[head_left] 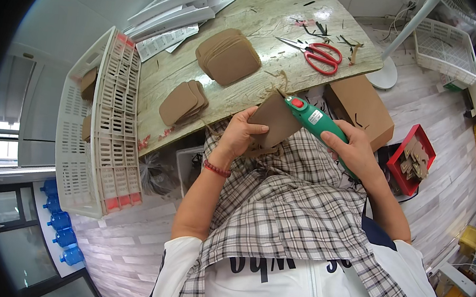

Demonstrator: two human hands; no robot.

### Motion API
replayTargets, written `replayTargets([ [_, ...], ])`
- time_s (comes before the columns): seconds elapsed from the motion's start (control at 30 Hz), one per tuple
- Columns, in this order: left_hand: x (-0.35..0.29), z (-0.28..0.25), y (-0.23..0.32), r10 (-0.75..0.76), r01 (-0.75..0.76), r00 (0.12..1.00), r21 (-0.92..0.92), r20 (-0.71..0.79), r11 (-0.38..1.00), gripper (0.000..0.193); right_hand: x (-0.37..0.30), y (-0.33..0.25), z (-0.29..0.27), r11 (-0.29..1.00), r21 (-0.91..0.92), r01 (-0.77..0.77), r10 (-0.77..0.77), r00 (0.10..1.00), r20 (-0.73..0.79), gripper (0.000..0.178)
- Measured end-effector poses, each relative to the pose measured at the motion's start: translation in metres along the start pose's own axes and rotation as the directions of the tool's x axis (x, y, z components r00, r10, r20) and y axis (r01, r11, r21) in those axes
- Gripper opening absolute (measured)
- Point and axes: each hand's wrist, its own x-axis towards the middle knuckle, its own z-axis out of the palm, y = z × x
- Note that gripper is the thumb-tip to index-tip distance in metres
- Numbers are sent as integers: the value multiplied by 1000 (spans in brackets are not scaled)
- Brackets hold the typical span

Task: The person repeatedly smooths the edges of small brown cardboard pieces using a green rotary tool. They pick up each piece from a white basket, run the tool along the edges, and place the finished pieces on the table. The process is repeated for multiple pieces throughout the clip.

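My left hand (238,132) grips a flat brown leather-like piece (278,122), thumb on its face, at the table's near edge. A green handheld power tool (323,124) with a red switch is in my right hand (355,150), the fingers wrapped round its body. Its tip meets the upper right corner of the piece, where thin brown trimmings (281,84) lie. What the tip looks like is too small to make out. On the table beyond are a larger stack of brown rounded pieces (229,59) and a smaller, fanned stack (182,103) to its left.
Red-handled scissors (318,56) and dark scraps (321,29) lie on the table (165,73). Papers (173,19) are at the far left. White plastic crates (103,124) stand against the left side. Right of the table are a cardboard box (362,109) and a red tray (433,147) of pieces.
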Motion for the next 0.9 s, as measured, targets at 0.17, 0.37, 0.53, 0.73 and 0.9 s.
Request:
replayTargets([
  [0.17, -9, -7, 12, 16, -15, 1000, 200, -6, 980, 36, 3, -2, -3, 998, 20, -67, 65, 996, 61, 34],
  [0.37, -12, -27, 30, 221, -161, 968, 386, -117, 908, 25, 1, 1, -11, 993, 60, -103, 94, 986, 137, 34],
  [0.53, -12, -35, 28, 285, -267, 952, 147, -116, 952, 16, -4, -5, -9, 986, 44, -160, 149, 972, 179, 38],
  [0.73, -11, -39, 23, 233, -217, 968, 151, -98, 964, 17, -5, 1, -9, 986, 38, -165, 151, 959, 241, 36],
  [0.9, -9, -34, 20, 189, -170, 978, 179, -90, 969, 15, -5, 1, -6, 986, 34, -164, 153, 963, 224, 37],
])
